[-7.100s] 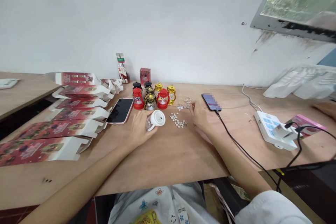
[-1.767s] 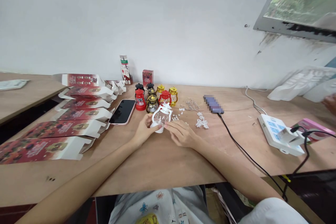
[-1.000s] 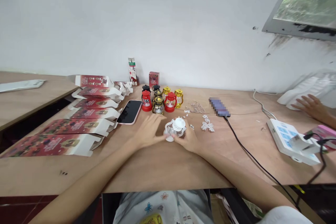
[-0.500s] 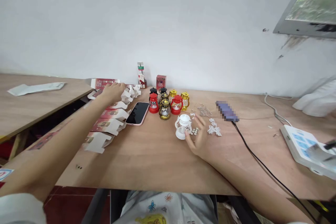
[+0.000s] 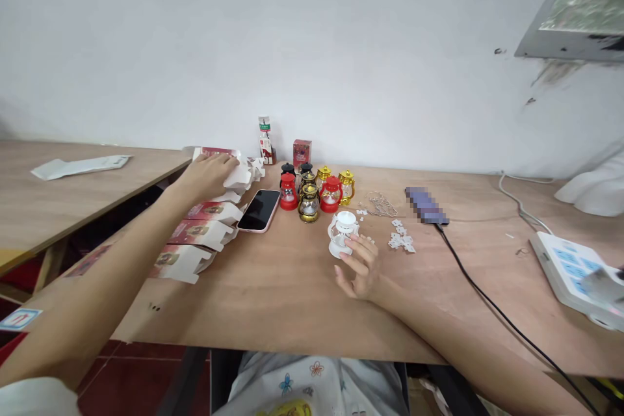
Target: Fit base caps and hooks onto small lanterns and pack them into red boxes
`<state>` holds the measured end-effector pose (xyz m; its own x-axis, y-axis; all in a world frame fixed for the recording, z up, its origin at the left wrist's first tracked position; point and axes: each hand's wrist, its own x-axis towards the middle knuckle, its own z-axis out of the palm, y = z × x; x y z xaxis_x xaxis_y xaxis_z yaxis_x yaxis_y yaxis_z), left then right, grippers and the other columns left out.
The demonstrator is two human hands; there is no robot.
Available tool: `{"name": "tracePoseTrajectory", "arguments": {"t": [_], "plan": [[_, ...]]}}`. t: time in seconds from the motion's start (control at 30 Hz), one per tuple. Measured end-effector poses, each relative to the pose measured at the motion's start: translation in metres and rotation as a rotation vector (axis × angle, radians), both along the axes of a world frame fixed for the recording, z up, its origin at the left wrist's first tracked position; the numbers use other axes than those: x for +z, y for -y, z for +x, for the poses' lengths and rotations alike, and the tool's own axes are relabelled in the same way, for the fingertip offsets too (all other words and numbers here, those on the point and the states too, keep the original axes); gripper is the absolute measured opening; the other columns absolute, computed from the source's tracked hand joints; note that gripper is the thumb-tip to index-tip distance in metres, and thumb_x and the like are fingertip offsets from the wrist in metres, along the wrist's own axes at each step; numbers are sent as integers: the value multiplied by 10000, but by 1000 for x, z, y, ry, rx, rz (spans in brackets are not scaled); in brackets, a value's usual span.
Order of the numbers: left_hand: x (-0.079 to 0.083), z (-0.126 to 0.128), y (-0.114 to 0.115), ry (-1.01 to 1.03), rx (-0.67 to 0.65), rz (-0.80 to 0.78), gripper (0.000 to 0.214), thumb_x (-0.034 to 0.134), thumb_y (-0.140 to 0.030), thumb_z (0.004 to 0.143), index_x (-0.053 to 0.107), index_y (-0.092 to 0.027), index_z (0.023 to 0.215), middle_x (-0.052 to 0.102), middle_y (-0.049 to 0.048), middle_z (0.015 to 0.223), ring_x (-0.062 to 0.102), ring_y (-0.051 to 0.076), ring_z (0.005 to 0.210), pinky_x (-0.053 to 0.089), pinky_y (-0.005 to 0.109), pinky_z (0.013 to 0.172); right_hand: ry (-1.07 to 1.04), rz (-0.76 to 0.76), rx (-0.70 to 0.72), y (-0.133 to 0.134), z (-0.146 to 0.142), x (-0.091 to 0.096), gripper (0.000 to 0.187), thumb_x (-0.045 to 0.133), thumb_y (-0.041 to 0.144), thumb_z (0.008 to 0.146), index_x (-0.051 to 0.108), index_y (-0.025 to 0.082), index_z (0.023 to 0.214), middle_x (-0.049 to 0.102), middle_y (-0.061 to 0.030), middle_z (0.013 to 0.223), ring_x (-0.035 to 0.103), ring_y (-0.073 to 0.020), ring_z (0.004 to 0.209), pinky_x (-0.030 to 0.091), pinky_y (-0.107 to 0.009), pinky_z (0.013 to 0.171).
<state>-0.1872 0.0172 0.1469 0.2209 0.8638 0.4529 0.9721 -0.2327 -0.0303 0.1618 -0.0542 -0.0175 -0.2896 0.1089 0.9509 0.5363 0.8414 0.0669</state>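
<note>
A pale wall (image 5: pixel 244 45) rises behind a wooden table (image 5: pixel 292 318), with a second table (image 5: pixel 73 201) at far left and a window (image 5: pixel 585 3) at upper right. Printed red-and-white cartons (image 5: pixel 197 234) lie flat in a row down the left side, overlapping from near to far. A white power strip (image 5: pixel 570 276) sits at right.

A person's left hand (image 5: pixel 209 175) lies over the far cartons, fingers bent down; whether they grasp one cannot be told. The right hand (image 5: pixel 359 266), loosely curled, holds nothing, its fingertips overlapping a white lantern's near right side in view; contact is unclear.

A pink-edged phone (image 5: pixel 259 210) rests right of the cartons, a cabled phone (image 5: pixel 426 205) farther right. A bottle (image 5: pixel 266 143) stands by the wall.

The white lantern (image 5: pixel 342 233) stands upright mid-table, nearer than a cluster of black lanterns (image 5: pixel 288 169), red lanterns (image 5: pixel 287 194), gold lanterns (image 5: pixel 346 187) and black-and-gold lanterns (image 5: pixel 309 205). Behind them is a small red box (image 5: pixel 302 153). To their right lie thin wires (image 5: pixel 381 205) and, nearer, little white pieces (image 5: pixel 401 238).
</note>
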Motion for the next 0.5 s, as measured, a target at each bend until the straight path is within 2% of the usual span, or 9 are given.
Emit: {"name": "tracePoseTrajectory", "arguments": {"t": [0.07, 0.17, 0.23, 0.3, 0.37, 0.5], "plan": [[12, 10, 16, -222, 44, -5, 513, 605, -51, 697, 479, -91, 1192, 563, 140, 1140, 511, 291, 1054, 363, 452, 947, 24, 34, -12, 0, 0, 2, 501, 590, 186, 751, 449, 285, 1221, 550, -80, 1150, 531, -260, 1142, 519, -474, 888], [27, 34, 46, -194, 70, 128, 525, 658, -227, 740, 465, -88, 1207, 543, 142, 1085, 518, 294, 1012, 410, 415, 866, 44, 72, -14, 1, 0, 6, 466, 573, 195, 757, 460, 274, 1202, 548, -83, 1153, 538, -249, 1125, 529, -455, 871], [26, 54, 65, -116, 88, 308, 593, 694, -355, 719, 477, -87, 1201, 526, 141, 1049, 509, 287, 982, 421, 377, 811, 39, 90, 10, 2, -1, 9, 462, 559, 190, 764, 457, 261, 1209, 543, -81, 1157, 535, -238, 1125, 533, -438, 868], [11, 75, 75, -38, 40, 541, 579, 692, -404, 713, 506, -96, 1166, 523, 131, 988, 498, 264, 926, 414, 354, 768, 43, 94, 56, 3, -2, 12, 483, 551, 175, 766, 445, 229, 1234, 527, -90, 1174, 526, -231, 1139, 532, -423, 881], [-13, 94, 77, -26, -61, 683, 563, 682, -414, 719, 519, -118, 1169, 527, 133, 983, 489, 251, 882, 395, 346, 731, 65, 56, 106, 5, -5, 15, 532, 549, 161, 766, 410, 199, 1278, 499, -113, 1217, 516, -235, 1164, 531, -418, 894], [-66, 124, 66, -24, -270, 809, 460, 588, -334, 817, 493, -174, 1237, 540, 103, 908, 488, 216, 811, 355, 321, 689, 78, -100, 178, 10, -11, 19, 691, 556, 151, 773, 254, 175, 1394, 353, -184, 1381, 474, -270, 1237, 529, -446, 908]]}}
